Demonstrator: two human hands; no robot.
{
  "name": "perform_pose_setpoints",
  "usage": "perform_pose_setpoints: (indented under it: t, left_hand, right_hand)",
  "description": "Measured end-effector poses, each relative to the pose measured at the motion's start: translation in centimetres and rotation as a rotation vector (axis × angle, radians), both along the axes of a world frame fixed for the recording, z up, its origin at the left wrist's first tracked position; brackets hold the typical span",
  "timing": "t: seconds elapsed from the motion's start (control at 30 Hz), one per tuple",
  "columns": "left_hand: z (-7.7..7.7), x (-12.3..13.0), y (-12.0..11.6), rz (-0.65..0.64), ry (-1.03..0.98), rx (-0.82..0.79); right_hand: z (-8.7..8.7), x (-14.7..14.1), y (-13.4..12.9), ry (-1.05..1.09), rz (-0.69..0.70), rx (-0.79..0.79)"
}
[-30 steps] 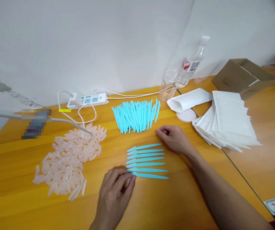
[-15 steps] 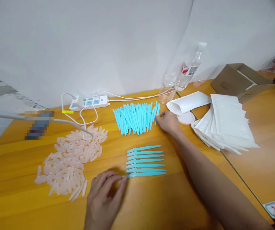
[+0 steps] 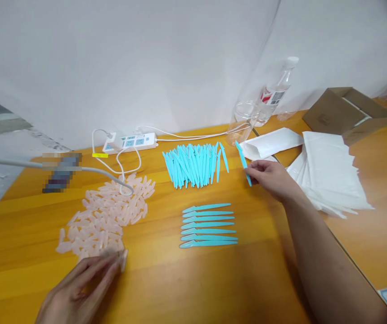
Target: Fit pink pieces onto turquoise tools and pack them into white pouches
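Observation:
My right hand [image 3: 269, 177] pinches a turquoise eyebrow razor [image 3: 241, 156], lifted clear of the pile and tilted, beside a white padded pouch. A dense pile of matching razors [image 3: 191, 166] lies to its left, with a few loose ones at its right end. Nearer to me, several razors [image 3: 209, 231] form a row, side by side with their heads to the left. At lower left, my left hand [image 3: 88, 279] has its fingertips closed on a small pale pink cap [image 3: 124, 260], at the near edge of a spread of such caps [image 3: 109, 207]. Its fingers partly cover that spread.
White padded pouches [image 3: 335, 175] lie fanned at right, by an open cardboard box [image 3: 345, 112]. A clear plastic jar [image 3: 242, 123] and a bottle [image 3: 276, 96] stand against the wall. A power strip [image 3: 136, 141], cables and a blurred dark object [image 3: 61, 173] are at back left.
My left hand has moved from the row of razors down-left to the caps and pinched one. My right hand has drawn a razor away from the pile, to the right.

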State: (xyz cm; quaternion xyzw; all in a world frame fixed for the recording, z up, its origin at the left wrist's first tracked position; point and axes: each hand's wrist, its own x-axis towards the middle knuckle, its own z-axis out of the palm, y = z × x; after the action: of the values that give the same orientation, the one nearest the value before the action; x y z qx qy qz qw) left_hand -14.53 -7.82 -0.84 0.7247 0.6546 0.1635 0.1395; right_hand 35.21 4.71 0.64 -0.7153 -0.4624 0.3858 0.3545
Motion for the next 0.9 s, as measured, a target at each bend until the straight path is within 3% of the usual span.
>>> perform_pose_setpoints:
  t: [0.13,0.23,0.33,0.43,0.53,0.7,0.8,0.9]
  left_hand:
    - [0.2,2.1,0.0,0.004,0.169,-0.080]
    - [0.5,3.5,0.1,0.015,0.251,-0.068]
    - [0.7,4.3,0.3,-0.018,0.301,-0.071]
    - [0.6,4.9,0.8,-0.098,0.278,-0.074]
    - [0.3,5.9,1.6,-0.178,0.098,-0.076]
    - [-0.3,8.2,2.8,-0.104,-0.208,-0.233]
    - [-0.6,9.1,3.3,-0.068,-0.193,-0.216]
    - [-0.6,9.2,3.4,-0.133,-0.143,-0.170]
  right_hand:
    - [0.9,-0.7,-2.8,0.358,0.234,-0.054]
    - [0.6,-1.4,-3.8,0.395,0.459,-0.133]
    - [-0.2,-1.9,-4.2,0.406,0.591,-0.167]
    - [-0.7,-2.3,-4.3,0.384,0.629,-0.175]
    - [-0.7,-2.6,-4.4,0.346,0.631,-0.165]
    - [-0.8,-2.5,-4.5,0.320,0.636,-0.169]
    - [-0.9,-2.5,-4.4,0.323,0.636,-0.176]
    - [-1.0,-2.5,-4.4,0.324,0.639,-0.178]
